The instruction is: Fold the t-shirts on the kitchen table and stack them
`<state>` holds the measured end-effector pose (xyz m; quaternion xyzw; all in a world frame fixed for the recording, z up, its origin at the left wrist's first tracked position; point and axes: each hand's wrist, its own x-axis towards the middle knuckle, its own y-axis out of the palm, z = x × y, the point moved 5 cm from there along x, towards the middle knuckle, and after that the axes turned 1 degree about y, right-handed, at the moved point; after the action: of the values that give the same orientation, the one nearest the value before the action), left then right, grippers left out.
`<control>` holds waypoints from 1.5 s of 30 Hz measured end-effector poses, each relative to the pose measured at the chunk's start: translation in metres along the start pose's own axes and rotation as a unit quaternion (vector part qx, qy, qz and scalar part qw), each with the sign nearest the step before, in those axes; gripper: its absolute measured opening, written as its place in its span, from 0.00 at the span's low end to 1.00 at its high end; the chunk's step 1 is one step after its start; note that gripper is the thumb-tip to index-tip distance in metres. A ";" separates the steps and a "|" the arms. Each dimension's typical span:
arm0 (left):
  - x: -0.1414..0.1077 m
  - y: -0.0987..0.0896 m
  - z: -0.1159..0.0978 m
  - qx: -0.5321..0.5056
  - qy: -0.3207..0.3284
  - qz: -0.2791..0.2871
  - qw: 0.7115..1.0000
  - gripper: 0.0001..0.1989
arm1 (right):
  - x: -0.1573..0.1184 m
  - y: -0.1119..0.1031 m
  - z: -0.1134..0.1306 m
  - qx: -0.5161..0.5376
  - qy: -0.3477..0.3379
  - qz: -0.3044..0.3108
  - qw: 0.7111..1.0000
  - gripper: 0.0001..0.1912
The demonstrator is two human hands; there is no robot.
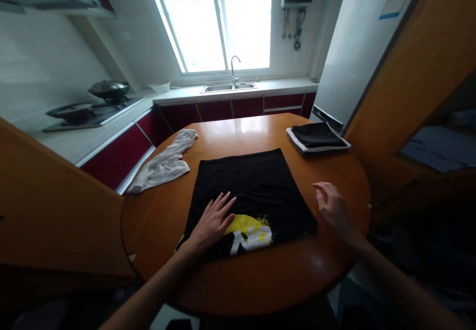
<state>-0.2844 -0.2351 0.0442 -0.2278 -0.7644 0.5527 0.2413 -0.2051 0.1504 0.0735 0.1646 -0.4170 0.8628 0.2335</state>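
Note:
A black cloth garment [249, 181] with a yellow and white print lies folded into a rough rectangle on the wooden table [256, 290]. My left hand [213, 222] rests flat on its lower left part, fingers spread, beside the yellow print. Off the garment's right edge, my right hand [332, 208] is over the table with its fingers slightly bent and apart, and nothing shows in it.
A crumpled white cloth [165, 164] lies at the table's left edge. Folded black and white cloths [318, 137] are stacked at the back right. Beyond stand a counter with a sink [228, 87], a stove with pans [108, 90] and a fridge [353, 47].

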 end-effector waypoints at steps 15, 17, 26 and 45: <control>-0.064 -0.004 0.010 0.097 -0.026 0.001 0.995 0.29 | -0.088 0.039 0.025 -0.150 -0.164 0.292 0.930 0.40; -0.064 -0.006 0.012 0.084 -0.023 0.009 0.996 0.29 | -0.083 0.037 0.023 -0.148 -0.168 0.283 0.932 0.40; -0.011 -0.030 0.041 0.076 -0.053 -0.004 0.996 0.31 | 0.008 0.056 0.051 -0.106 -0.154 0.218 0.958 0.33; 0.143 -0.076 0.199 0.017 -0.193 -0.075 0.978 0.20 | 0.220 0.160 -0.016 -0.144 0.059 0.198 0.968 0.20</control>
<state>-0.5254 -0.3152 0.0794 -0.0546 -0.8021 0.5793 0.1344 -0.4777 0.1349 0.0660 -0.0085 -0.5468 0.8308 0.1033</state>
